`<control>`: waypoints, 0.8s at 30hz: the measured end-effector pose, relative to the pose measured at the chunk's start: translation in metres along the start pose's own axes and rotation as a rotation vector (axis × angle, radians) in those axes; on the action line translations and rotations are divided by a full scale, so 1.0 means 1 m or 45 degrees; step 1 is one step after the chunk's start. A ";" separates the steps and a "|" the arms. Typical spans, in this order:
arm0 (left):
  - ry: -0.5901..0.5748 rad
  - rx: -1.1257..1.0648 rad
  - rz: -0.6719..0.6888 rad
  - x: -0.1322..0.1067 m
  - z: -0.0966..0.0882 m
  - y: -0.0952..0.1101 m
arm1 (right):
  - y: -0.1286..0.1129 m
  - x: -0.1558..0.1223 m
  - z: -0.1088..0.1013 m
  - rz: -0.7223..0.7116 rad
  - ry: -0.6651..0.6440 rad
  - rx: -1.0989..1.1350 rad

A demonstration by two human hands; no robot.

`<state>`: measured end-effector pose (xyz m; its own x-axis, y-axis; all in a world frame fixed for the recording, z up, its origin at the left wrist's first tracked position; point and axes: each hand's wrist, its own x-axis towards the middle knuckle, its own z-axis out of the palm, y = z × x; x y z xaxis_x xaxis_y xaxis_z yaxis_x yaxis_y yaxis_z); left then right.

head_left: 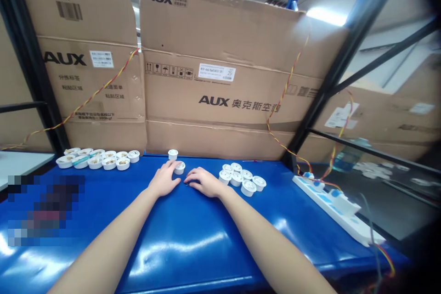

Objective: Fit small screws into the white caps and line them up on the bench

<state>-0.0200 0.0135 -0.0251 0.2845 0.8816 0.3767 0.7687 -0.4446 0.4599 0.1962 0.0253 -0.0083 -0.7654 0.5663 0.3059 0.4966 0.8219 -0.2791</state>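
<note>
A small round white cup point(179, 168) stands on the blue table surface between my hands. My left hand point(164, 178) curves round its left side, fingertips at the rim and thumb in front. To the right, my right hand point(204, 182) rests low over the table with bent fingers, close to the cup but apart from it. A tiny dark piece point(187, 185) shows at its fingertips; its kind is too small to tell. Just behind the left hand stands another white cup point(172, 154).
At the back left are rows of white cups point(109, 162) with small contents and a teal tool point(81, 161) across them. Several more white cups point(236, 178) cluster right of my right hand. A power strip point(337, 211) lines the right edge; cardboard panels point(220, 119) close the back.
</note>
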 end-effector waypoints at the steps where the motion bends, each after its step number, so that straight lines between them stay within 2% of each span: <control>1: -0.006 0.007 -0.006 0.000 0.000 0.000 | 0.001 -0.001 0.000 -0.009 -0.001 -0.001; 11: -0.034 0.047 -0.020 0.000 0.000 0.001 | 0.003 0.001 0.001 -0.013 0.011 0.010; 24: -0.017 0.044 -0.012 0.001 0.002 -0.002 | -0.001 0.000 0.006 0.131 0.096 0.097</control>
<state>-0.0202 0.0157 -0.0270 0.2848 0.8877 0.3617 0.7904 -0.4309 0.4353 0.1931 0.0240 -0.0138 -0.6780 0.6525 0.3386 0.5361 0.7540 -0.3795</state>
